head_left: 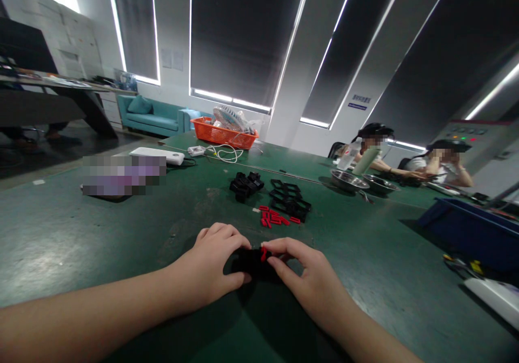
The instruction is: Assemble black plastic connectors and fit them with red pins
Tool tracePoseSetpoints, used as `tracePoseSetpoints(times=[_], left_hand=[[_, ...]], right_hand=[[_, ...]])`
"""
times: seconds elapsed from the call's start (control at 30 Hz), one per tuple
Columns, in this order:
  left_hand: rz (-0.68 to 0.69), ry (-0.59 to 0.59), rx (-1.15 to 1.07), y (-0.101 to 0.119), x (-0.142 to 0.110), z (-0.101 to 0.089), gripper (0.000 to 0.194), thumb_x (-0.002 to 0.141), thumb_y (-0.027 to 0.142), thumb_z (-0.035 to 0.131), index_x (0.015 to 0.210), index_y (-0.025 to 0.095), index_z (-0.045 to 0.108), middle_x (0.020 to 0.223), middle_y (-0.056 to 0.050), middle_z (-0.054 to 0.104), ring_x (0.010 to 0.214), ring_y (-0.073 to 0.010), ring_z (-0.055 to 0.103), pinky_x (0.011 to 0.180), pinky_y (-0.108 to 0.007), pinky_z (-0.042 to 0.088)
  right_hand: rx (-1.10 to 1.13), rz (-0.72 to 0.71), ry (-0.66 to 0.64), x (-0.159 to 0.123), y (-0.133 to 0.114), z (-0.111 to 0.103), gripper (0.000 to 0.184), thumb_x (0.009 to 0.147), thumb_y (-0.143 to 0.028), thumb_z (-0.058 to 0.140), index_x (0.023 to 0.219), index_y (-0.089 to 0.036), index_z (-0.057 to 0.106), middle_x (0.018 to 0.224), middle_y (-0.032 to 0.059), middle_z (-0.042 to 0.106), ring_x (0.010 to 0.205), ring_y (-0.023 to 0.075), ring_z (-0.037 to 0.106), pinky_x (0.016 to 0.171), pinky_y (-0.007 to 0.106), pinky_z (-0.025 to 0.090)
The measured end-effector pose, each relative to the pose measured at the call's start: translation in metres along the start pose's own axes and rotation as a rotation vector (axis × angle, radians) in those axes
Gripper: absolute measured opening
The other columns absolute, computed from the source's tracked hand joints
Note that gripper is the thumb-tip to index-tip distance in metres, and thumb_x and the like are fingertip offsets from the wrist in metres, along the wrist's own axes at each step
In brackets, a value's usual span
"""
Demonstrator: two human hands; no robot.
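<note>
On the far left of my camera view, a blurred-out flat thing (pixel 121 178) lies on the green table (pixel 121 233), and a white box (pixel 157 156) lies just behind it. My left arm comes in from the low left edge and slants up toward the middle. My left hand (pixel 219 257) has its back facing up, and its fingers are bent and point right. The thumb is on the near side and the fingers curl over the far side, so the hand is closed around a small black piece (pixel 254 263). That piece is low in the middle, between my two hands, and I can't see its shape well because it is so dark. A black pile (pixel 246 186) sits farther back. At the right end of the black piece is a red piece (pixel 264 253), pinched between the thumb and pointing finger of my right hand (pixel 318 274). Behind it lie more red pieces (pixel 275 219), and black frames (pixel 290 196) are just past them. My right arm comes up from the bottom right and leans left. Farther right stand two metal bowls (pixel 349 180), then a blue bin (pixel 470 228).
</note>
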State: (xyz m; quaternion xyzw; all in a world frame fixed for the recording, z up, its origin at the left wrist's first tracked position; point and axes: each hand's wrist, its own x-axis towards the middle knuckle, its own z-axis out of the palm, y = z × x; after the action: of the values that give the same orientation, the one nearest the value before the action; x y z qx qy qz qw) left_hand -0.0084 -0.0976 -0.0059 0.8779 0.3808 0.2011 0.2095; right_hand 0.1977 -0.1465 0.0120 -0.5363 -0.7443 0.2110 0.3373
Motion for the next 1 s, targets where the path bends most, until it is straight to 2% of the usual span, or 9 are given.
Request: tracePoseSetpoints(times=[1.0], left_hand=[[0.004,0.006,0.006,0.0004,-0.0005,0.0005,0.03,0.074,0.022,0.071,0.103,0.023,0.064,0.107,-0.004,0.062,0.109,-0.0289,0.049,0.094,-0.046,0.037]], right_hand=[[0.003,-0.012,0.002,0.0008,0.0018,0.0009,0.023,0.082,-0.011,0.059,0.099,-0.022,0.07,0.095,0.0014,0.075,0.086,0.0162,0.068,0.081,0.03,0.052]])
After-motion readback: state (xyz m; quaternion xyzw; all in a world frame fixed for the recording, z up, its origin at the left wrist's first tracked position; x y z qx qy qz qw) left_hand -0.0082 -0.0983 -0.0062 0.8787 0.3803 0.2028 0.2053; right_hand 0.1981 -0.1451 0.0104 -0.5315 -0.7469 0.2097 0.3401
